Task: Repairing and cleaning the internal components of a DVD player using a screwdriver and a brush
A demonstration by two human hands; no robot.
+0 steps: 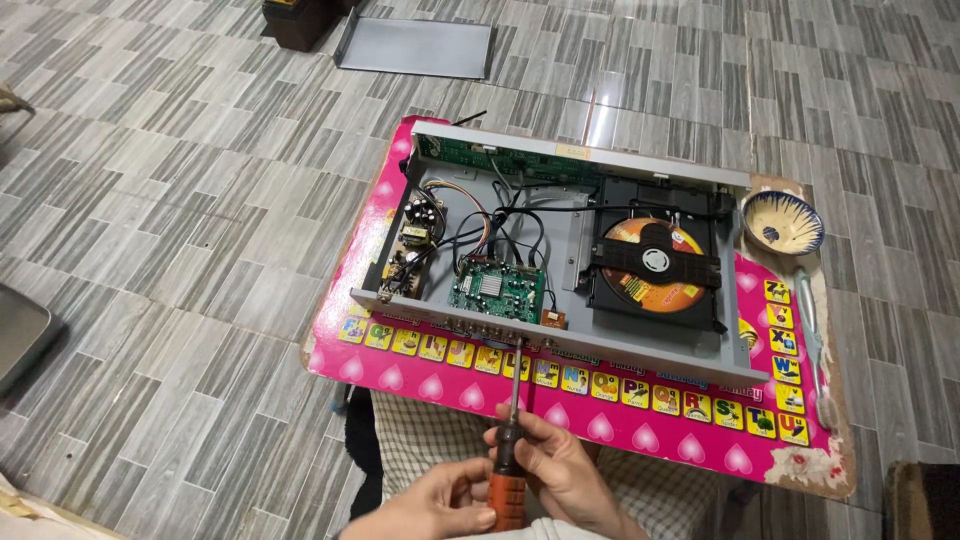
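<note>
Nearest, at bottom centre: left hand (440,500) and right hand (560,470), both closed around the orange handle of a screwdriver (508,470), left low on the grip, right fingers curled over its upper part. Shaft upright and tilted slightly away, tip touching the near rail of an opened disc player (560,250). Below the hands, a lap in checked cloth (420,440). Player set flat on a pink counter (600,425) edged with hearts and yellow picture tiles. Inside the player, near side: green circuit board (497,287) with a small brown board just beside it on the right; left side: power board (415,235) with dark capacitors; coloured and black wires (490,225) running between them. Right half: black disc tray holding an orange disc (650,260). Far wall: long green board (500,158). On the counter's right edge: patterned bowl (782,222), with a slim metal tool (812,340) lying near it. Farther off on the grey tiled floor (180,200): flat metal cover (415,45) beside a dark box (300,20).
</note>
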